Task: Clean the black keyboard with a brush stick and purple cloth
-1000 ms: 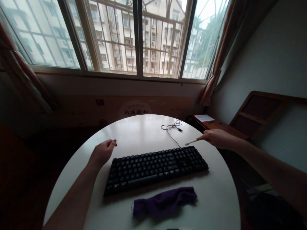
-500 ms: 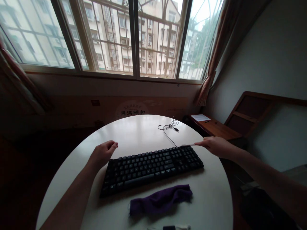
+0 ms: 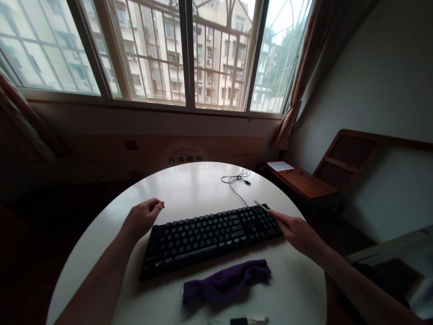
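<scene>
A black keyboard (image 3: 209, 239) lies at a slant on the white round table (image 3: 182, 189). My left hand (image 3: 144, 216) is by its upper left corner, fingers curled in and thumb against them, with nothing seen sticking out. My right hand (image 3: 294, 230) is over the keyboard's right end, closed on a slim pale stick (image 3: 261, 206) with a slightly wider tip. This stick points up and left across the number pad's far edge; whether its tip touches anything I cannot tell. In front of the keyboard lies a crumpled purple cloth (image 3: 226, 282).
The keyboard's thin cable (image 3: 237, 178) is bundled behind it, with a USB plug (image 3: 248, 183). A small dark and pale object (image 3: 238, 321) is cut off at the bottom edge. A wooden chair (image 3: 307, 183) holding a white paper (image 3: 280, 166) stands right of the table.
My right hand has moved left and nearer to me, over the keyboard's right end. The stick has turned from nearly level to slanting up and left. The left hand has hardly moved.
</scene>
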Demonstrator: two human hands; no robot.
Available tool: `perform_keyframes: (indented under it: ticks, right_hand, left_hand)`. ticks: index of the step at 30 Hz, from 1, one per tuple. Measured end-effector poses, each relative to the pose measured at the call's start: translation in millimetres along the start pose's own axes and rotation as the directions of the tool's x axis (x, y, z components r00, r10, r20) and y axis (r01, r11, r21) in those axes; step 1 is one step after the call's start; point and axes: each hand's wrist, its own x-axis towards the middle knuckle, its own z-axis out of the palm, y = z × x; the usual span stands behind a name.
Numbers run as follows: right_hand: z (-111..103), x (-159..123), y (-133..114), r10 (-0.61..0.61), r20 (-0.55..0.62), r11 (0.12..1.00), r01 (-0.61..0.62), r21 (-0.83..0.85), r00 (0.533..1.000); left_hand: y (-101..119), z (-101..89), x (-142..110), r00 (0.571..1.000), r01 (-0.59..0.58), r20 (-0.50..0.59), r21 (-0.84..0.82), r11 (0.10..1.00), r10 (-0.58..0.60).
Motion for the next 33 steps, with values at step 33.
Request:
perform_keyframes:
  ticks: [33]
  right_hand:
    - [-5.4, -6.5, -3.4, -0.001, 0.014, 0.998, 0.0, 0.058, 1.0]
  left_hand:
    - [-4.1, -0.4, -1.1, 0.999, -0.041, 0.03, -0.001, 0.999, 0.041]
